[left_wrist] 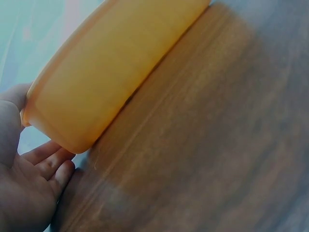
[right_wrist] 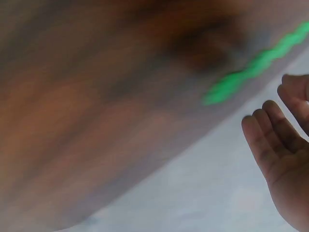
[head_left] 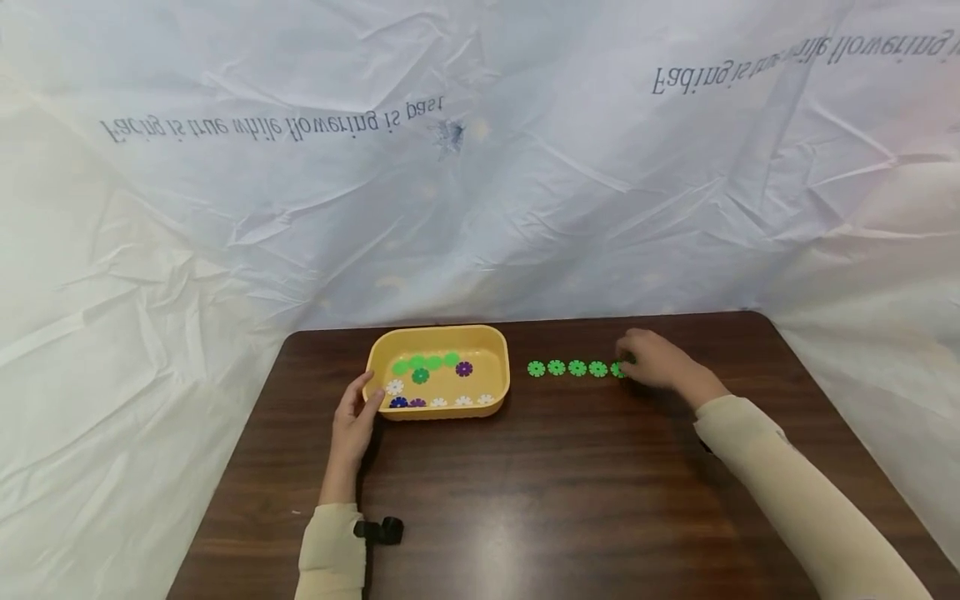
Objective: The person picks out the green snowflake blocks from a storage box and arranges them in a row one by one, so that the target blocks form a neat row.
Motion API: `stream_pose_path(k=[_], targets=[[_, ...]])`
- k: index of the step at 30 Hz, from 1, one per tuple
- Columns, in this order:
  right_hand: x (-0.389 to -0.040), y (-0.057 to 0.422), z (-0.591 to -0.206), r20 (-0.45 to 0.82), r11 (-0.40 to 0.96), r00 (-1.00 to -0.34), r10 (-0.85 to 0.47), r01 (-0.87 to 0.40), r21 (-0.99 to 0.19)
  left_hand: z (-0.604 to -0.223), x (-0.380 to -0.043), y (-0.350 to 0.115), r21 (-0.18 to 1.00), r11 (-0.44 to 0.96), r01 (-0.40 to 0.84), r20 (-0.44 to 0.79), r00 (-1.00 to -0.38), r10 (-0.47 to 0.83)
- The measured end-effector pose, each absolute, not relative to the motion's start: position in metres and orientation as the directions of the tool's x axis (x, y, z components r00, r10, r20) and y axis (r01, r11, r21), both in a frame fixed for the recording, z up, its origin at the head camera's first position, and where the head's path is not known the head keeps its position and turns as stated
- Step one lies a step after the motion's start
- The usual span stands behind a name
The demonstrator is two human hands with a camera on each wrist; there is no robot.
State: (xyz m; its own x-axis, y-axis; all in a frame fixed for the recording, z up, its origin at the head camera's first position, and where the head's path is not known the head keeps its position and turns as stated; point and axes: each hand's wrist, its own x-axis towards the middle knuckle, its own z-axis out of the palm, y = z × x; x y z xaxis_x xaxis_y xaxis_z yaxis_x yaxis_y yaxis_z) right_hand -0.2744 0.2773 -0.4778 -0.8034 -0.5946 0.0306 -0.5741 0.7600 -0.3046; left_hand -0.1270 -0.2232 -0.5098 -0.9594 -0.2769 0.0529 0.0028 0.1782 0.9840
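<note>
Green discs (head_left: pixel 577 368) near far table edge (head_left: pixel 577 325).

surface inspected: one table (head_left: pixel 465 475), dark brown, wood-grained, far corners rounded, finish glossy, with light reflected on its near middle part. a small pale mark (head_left: pixel 296 512) shows toward the left edge. on the far part, left of centre, stands a yellow tray (head_left: pixel 450 340), open side up, its long sides roughly parallel to the far edge. to its right, near but apart from it, green discs (head_left: pixel 577 367) with notched rims lie flat in a straight single row. five are seen from the head view, the rightmost partly hidden.
</note>
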Motion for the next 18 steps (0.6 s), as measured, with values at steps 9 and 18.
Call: stream_pose_path(k=[9, 18], targets=[[-0.268, 0.130, -0.440, 0.192, 0.594, -0.670, -0.717, -0.731, -0.334, -0.511, -0.128, -0.227, 0.982, 0.187, 0.000, 0.051, -0.962, -0.268], [-0.263, 0.011, -0.467, 0.009, 0.542, -0.580, -0.815, -0.767, -0.342, -0.545, -0.141, -0.236, 0.980, 0.198, 0.025, 0.082, -0.955, -0.285]])
